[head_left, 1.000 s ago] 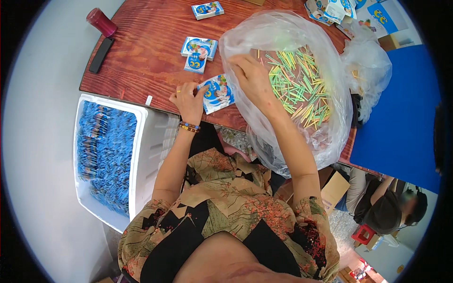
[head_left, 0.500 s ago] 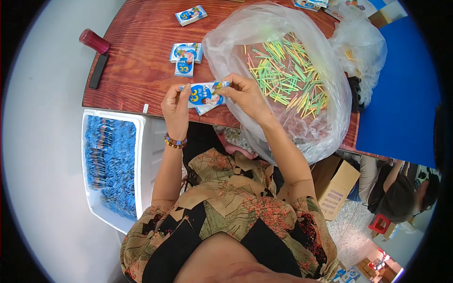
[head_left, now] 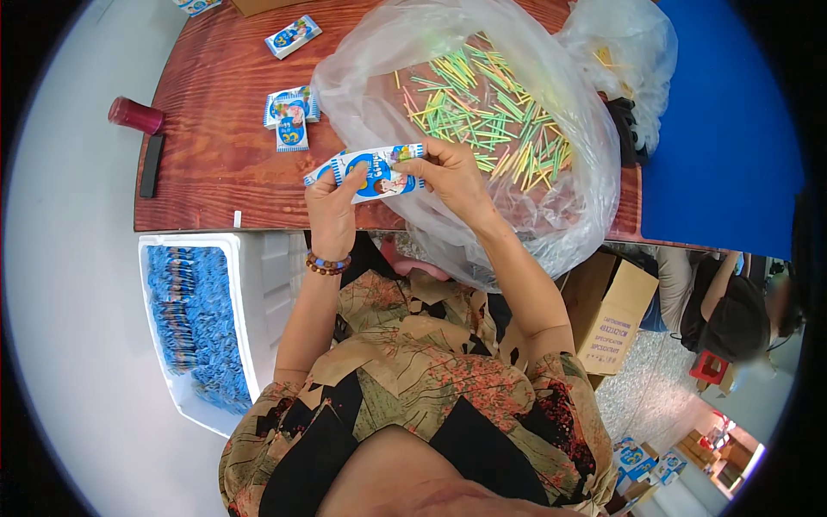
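Both hands hold one small blue and white sachet [head_left: 372, 171] just above the near edge of the wooden table [head_left: 215, 155]. My left hand [head_left: 332, 207] grips its left end and wears a bead bracelet. My right hand [head_left: 452, 177] pinches its right end, where a thin coloured stick lies against the packet. Right behind the hands a large clear plastic bag [head_left: 517, 129] lies open, full of thin green, yellow and pink sticks.
Three more sachets [head_left: 289, 112] lie on the table, another [head_left: 294, 36] farther back. A dark red cylinder [head_left: 134, 115] and a black bar [head_left: 152, 164] sit at the left. A white foam box [head_left: 250, 302] of blue packets stands below the table. Cardboard box [head_left: 612, 310] and another person [head_left: 732, 319] at right.
My right hand came out of the stick bag and joined the left on the sachet. The sachet was lifted off the table and brought toward me.
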Motion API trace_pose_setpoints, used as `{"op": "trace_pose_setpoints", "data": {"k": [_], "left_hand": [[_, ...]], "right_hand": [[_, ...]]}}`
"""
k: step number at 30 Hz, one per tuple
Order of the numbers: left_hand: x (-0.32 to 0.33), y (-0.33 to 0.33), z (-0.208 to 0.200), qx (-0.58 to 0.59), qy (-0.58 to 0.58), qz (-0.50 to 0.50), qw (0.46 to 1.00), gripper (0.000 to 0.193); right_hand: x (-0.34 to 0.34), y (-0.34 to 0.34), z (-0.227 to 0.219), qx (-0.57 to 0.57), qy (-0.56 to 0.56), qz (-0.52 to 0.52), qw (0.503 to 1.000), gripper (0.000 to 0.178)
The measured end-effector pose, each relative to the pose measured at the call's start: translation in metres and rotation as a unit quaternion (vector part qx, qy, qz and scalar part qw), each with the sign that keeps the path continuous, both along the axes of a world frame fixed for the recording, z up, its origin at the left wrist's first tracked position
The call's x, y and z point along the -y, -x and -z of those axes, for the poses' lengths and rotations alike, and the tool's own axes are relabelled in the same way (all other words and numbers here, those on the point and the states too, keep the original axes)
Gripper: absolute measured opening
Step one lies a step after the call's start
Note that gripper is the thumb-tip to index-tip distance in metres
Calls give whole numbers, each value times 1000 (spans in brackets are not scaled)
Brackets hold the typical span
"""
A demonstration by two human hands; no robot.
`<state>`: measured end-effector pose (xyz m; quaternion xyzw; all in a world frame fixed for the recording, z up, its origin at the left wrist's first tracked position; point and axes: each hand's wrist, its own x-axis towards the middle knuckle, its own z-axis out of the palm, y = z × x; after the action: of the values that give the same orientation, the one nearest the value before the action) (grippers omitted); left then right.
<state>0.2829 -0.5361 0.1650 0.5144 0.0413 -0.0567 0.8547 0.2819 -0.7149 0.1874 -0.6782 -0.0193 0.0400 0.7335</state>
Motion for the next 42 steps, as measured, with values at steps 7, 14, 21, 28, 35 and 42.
{"op": "trace_pose_setpoints", "data": {"k": [7, 14, 21, 28, 35, 42], "left_hand": [[16, 1, 4, -11, 33, -17, 999, 10], [13, -2, 5, -34, 72, -34, 996, 11], [18, -2, 3, -47, 85, -9, 995, 13], [18, 6, -13, -74, 18, 15, 997, 15], [54, -73, -34, -13, -9, 60, 998, 21], [83, -150, -29, 58, 177, 13, 982, 20]], "right_hand": [[16, 5, -3, -6, 39, 8, 999, 11], [44, 6, -5, 155, 25, 34, 987, 14], [30, 7, -3, 273, 124, -56, 952, 21], [49, 3, 6, 223, 43, -206, 952, 23], [97, -105, 43, 38, 251, 79, 964, 23], [93, -205, 66, 108, 546, 180, 811, 24]]}}
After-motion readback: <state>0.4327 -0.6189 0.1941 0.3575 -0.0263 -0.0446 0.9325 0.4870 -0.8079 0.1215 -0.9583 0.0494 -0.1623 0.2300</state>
